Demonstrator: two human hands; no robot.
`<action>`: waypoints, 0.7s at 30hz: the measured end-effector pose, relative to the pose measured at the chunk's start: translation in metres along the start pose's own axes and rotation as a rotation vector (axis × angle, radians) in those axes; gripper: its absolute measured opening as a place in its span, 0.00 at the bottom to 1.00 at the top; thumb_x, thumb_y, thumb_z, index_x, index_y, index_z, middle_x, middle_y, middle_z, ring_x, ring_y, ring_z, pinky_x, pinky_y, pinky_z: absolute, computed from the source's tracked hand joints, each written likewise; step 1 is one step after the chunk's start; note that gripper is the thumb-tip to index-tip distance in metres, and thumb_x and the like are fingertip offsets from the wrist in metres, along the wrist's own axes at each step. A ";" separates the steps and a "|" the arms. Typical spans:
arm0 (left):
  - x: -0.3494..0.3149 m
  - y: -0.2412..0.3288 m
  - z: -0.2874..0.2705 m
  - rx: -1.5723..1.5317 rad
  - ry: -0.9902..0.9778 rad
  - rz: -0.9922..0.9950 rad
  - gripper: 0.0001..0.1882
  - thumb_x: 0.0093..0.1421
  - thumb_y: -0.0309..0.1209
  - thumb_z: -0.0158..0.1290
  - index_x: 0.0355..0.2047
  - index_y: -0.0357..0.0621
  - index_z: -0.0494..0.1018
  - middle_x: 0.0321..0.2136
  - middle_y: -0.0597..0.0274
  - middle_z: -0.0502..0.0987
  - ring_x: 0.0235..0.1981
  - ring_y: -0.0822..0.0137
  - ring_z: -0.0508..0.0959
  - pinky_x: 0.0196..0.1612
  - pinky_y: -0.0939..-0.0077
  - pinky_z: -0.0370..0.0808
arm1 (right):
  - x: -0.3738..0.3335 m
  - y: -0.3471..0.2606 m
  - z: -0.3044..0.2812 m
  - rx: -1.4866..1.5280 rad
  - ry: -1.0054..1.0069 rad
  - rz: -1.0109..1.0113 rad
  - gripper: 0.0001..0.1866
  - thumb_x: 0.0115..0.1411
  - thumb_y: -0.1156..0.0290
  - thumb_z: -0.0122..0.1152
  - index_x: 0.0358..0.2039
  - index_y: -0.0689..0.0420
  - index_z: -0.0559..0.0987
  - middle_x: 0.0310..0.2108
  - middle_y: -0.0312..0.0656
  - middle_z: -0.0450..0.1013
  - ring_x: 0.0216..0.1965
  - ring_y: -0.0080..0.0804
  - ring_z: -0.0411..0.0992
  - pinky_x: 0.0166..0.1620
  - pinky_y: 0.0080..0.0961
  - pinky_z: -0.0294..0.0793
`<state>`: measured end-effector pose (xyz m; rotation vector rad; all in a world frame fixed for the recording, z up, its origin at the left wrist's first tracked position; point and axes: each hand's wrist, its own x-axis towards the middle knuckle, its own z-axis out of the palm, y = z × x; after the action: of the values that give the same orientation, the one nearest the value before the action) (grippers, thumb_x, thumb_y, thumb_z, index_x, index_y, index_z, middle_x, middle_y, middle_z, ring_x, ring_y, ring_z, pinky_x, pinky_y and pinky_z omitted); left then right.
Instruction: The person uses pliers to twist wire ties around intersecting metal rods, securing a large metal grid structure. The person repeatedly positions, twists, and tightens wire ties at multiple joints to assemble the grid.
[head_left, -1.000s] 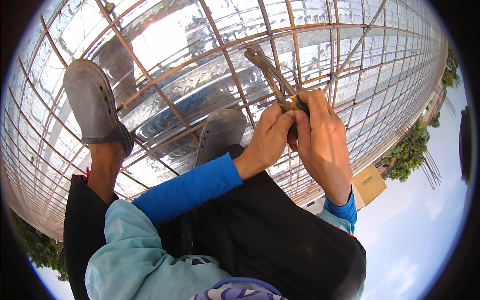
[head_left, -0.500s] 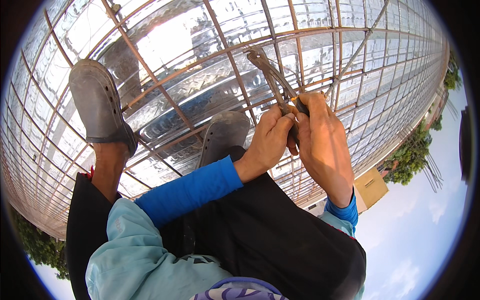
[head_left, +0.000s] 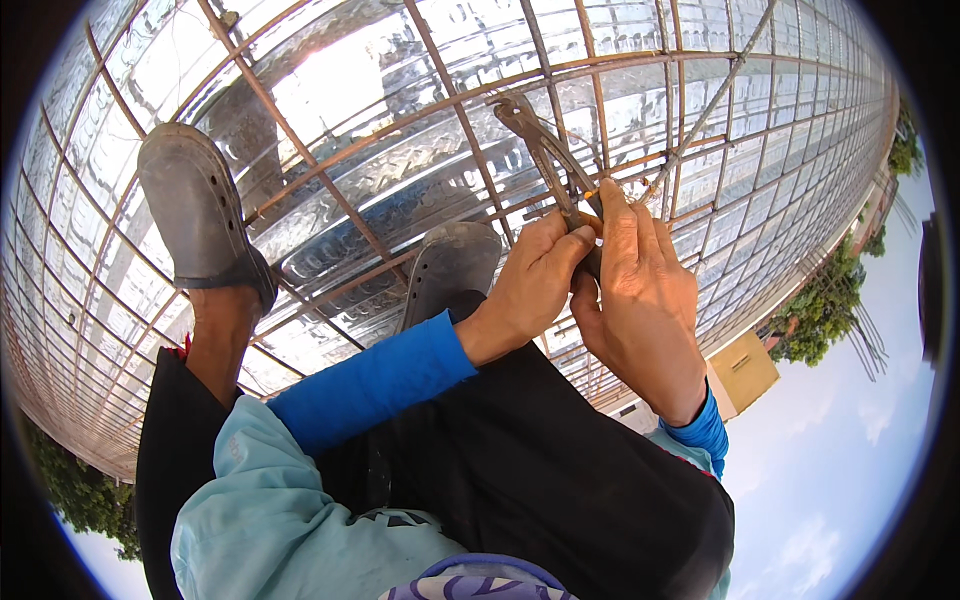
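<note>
My left hand [head_left: 528, 275] is closed round the handles of a pair of rusty steel pincers [head_left: 540, 150], whose jaws point up and away over the bars. My right hand [head_left: 645, 285] is close beside it, fingers stretched out and thumb apart. Its fingertips lie by the dark handle with a yellow-orange patch, and I cannot tell whether they touch it. Just past those fingertips, a small tuft of thin wire [head_left: 642, 187] shows at the bars. Beneath both hands runs a mesh of rusty rebar [head_left: 440, 92].
Shiny silver sheeting [head_left: 330, 95] lies under the mesh. My left clog [head_left: 190, 205] and right clog [head_left: 452, 270] rest on the bars. To the right are trees [head_left: 825, 310], a yellowish building [head_left: 745, 372] and upright rebar ends [head_left: 868, 342].
My right hand has loosened from around the pincers' handle, its fingers straightening and its thumb coming away. The left hand and the pincers have hardly moved.
</note>
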<state>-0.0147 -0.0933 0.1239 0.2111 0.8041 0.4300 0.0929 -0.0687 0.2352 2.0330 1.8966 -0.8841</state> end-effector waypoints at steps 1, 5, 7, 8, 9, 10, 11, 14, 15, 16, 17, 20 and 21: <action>-0.001 0.002 -0.001 0.085 0.004 0.027 0.16 0.73 0.32 0.43 0.43 0.31 0.76 0.26 0.58 0.78 0.26 0.70 0.77 0.30 0.71 0.74 | -0.001 0.000 0.002 -0.052 -0.025 0.010 0.36 0.57 0.83 0.64 0.67 0.69 0.66 0.50 0.56 0.74 0.48 0.55 0.77 0.40 0.43 0.82; 0.000 0.008 -0.002 0.297 0.020 0.159 0.18 0.72 0.34 0.46 0.39 0.30 0.78 0.24 0.54 0.77 0.25 0.65 0.76 0.30 0.64 0.72 | -0.004 0.004 0.012 -0.307 -0.036 -0.010 0.41 0.55 0.79 0.65 0.70 0.73 0.63 0.48 0.52 0.72 0.47 0.44 0.74 0.38 0.32 0.83; 0.002 0.005 -0.003 0.389 0.038 0.192 0.18 0.71 0.35 0.47 0.37 0.29 0.78 0.24 0.52 0.76 0.25 0.61 0.75 0.30 0.61 0.71 | -0.004 0.009 0.016 -0.443 0.013 -0.066 0.40 0.56 0.77 0.65 0.69 0.75 0.64 0.46 0.51 0.73 0.44 0.38 0.73 0.37 0.28 0.82; 0.003 0.009 -0.002 0.458 0.048 0.189 0.18 0.70 0.35 0.47 0.36 0.30 0.78 0.24 0.51 0.76 0.24 0.59 0.75 0.30 0.60 0.70 | -0.002 0.013 0.018 -0.508 0.046 -0.100 0.40 0.56 0.76 0.64 0.69 0.74 0.65 0.46 0.51 0.73 0.43 0.37 0.73 0.36 0.27 0.82; 0.003 0.012 -0.002 0.529 0.058 0.186 0.18 0.70 0.35 0.47 0.35 0.30 0.78 0.23 0.50 0.75 0.24 0.58 0.75 0.30 0.60 0.70 | -0.001 0.017 0.018 -0.572 0.078 -0.133 0.40 0.57 0.76 0.64 0.69 0.74 0.65 0.47 0.51 0.73 0.41 0.36 0.73 0.36 0.27 0.81; 0.005 0.008 -0.001 0.515 0.051 0.210 0.18 0.71 0.35 0.47 0.35 0.30 0.77 0.23 0.50 0.75 0.24 0.57 0.74 0.31 0.60 0.70 | -0.001 0.020 0.018 -0.617 0.095 -0.145 0.39 0.57 0.76 0.64 0.69 0.74 0.65 0.48 0.52 0.73 0.40 0.36 0.73 0.35 0.26 0.81; 0.009 0.004 0.000 0.504 0.055 0.239 0.18 0.72 0.35 0.46 0.35 0.30 0.76 0.23 0.50 0.74 0.25 0.57 0.74 0.32 0.61 0.70 | 0.001 0.023 0.017 -0.658 0.118 -0.169 0.39 0.58 0.75 0.64 0.69 0.74 0.65 0.49 0.53 0.73 0.39 0.36 0.73 0.35 0.25 0.80; 0.010 0.004 0.009 0.407 0.034 0.228 0.17 0.75 0.37 0.44 0.38 0.33 0.74 0.27 0.59 0.73 0.29 0.68 0.72 0.35 0.69 0.71 | 0.004 0.038 0.016 -0.807 0.133 -0.248 0.38 0.60 0.73 0.63 0.70 0.72 0.66 0.54 0.59 0.73 0.34 0.34 0.74 0.33 0.25 0.78; 0.009 0.007 0.013 0.366 0.015 0.205 0.17 0.77 0.37 0.43 0.40 0.34 0.72 0.30 0.64 0.72 0.31 0.73 0.71 0.36 0.74 0.71 | 0.004 0.042 0.014 -0.875 0.114 -0.267 0.37 0.61 0.72 0.62 0.70 0.72 0.66 0.54 0.60 0.73 0.34 0.34 0.74 0.33 0.25 0.78; 0.008 0.003 0.013 0.376 0.002 0.243 0.17 0.77 0.38 0.43 0.41 0.35 0.72 0.30 0.64 0.72 0.31 0.73 0.72 0.36 0.74 0.72 | 0.004 0.045 0.011 -0.941 0.094 -0.285 0.37 0.62 0.71 0.62 0.70 0.72 0.66 0.54 0.62 0.73 0.35 0.34 0.74 0.33 0.25 0.78; 0.007 -0.002 0.009 0.388 -0.009 0.281 0.18 0.78 0.39 0.42 0.43 0.36 0.72 0.31 0.64 0.72 0.32 0.73 0.72 0.37 0.74 0.72 | 0.005 0.045 0.006 -0.999 0.061 -0.312 0.33 0.64 0.68 0.60 0.66 0.73 0.69 0.48 0.60 0.75 0.32 0.32 0.75 0.30 0.23 0.78; 0.004 -0.010 0.004 0.333 0.156 0.260 0.16 0.78 0.37 0.42 0.51 0.36 0.71 0.39 0.61 0.74 0.36 0.74 0.75 0.36 0.77 0.76 | 0.004 0.039 0.000 -0.964 -0.104 -0.190 0.28 0.64 0.67 0.60 0.61 0.72 0.73 0.40 0.54 0.77 0.29 0.28 0.75 0.27 0.19 0.77; 0.007 -0.007 0.004 0.308 0.254 0.244 0.16 0.78 0.36 0.43 0.52 0.36 0.70 0.41 0.61 0.74 0.37 0.74 0.76 0.35 0.78 0.77 | 0.003 0.037 -0.006 -0.992 -0.029 -0.273 0.25 0.63 0.68 0.61 0.56 0.71 0.76 0.31 0.46 0.76 0.26 0.25 0.74 0.24 0.16 0.74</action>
<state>-0.0057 -0.0970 0.1199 0.5529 1.0997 0.5687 0.1296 -0.0683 0.2297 1.1686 2.0129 0.0510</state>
